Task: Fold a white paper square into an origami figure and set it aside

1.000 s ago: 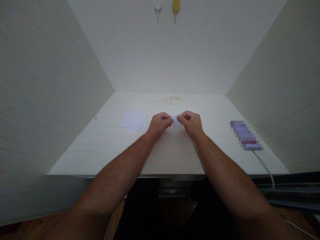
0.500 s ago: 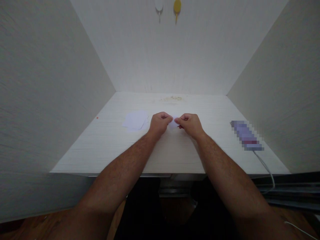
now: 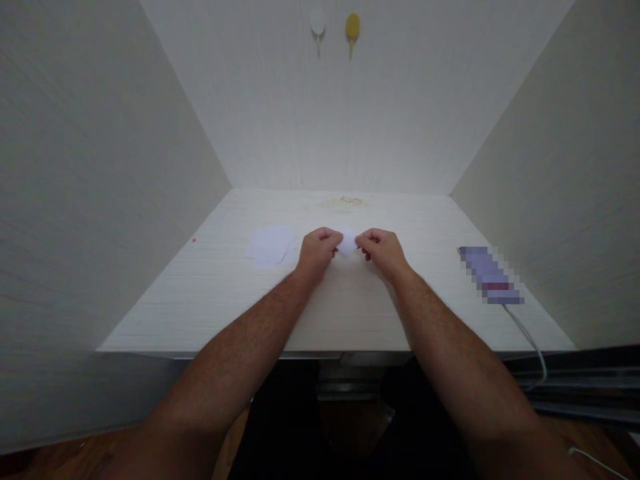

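Observation:
My left hand [image 3: 318,248] and my right hand [image 3: 381,248] meet over the middle of the white table [image 3: 350,307]. Both are curled, pinching a small white piece of paper [image 3: 348,241] between their fingertips. Only a little of the paper shows between the two hands. A small pile of white paper sheets [image 3: 271,244] lies flat on the table just left of my left hand.
A blurred purple flat device [image 3: 490,275] lies at the table's right side, with a white cable [image 3: 531,345] running off the front edge. Pale walls close in the table on three sides. Two hooks, white [image 3: 317,23] and yellow [image 3: 353,27], hang on the back wall.
The hands have stayed together on the small paper, shifting only slightly; a bit more of the paper shows between the fingertips than half a second ago.

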`<act>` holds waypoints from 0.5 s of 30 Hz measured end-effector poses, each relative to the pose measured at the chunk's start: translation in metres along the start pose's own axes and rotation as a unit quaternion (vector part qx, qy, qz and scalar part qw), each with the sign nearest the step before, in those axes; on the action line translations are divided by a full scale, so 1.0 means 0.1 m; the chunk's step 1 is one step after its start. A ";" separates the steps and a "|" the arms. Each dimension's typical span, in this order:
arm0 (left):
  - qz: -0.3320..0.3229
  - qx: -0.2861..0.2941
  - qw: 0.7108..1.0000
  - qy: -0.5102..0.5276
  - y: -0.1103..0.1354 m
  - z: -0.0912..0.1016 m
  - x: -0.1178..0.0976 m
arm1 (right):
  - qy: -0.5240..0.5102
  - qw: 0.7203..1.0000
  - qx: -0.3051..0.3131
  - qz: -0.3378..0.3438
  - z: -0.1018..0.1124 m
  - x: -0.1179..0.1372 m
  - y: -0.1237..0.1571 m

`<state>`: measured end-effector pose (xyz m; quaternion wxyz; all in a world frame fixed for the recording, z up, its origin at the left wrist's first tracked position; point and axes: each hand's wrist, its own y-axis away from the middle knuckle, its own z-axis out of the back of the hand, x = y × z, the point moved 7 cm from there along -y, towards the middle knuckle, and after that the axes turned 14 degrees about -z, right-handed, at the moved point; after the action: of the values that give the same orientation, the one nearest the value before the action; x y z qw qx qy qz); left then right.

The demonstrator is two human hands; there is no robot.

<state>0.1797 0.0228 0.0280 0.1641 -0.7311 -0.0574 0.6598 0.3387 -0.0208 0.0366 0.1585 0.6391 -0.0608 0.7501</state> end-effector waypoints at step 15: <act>0.016 0.101 0.993 -0.050 0.03 -0.08 -0.01 | 0.117 0.991 0.032 0.058 -0.09 0.06 0.07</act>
<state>0.1866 0.0181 0.0284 0.2241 -0.6776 0.0131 0.7003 0.3268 -0.0238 0.0416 0.1002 0.5469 -0.0547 0.8294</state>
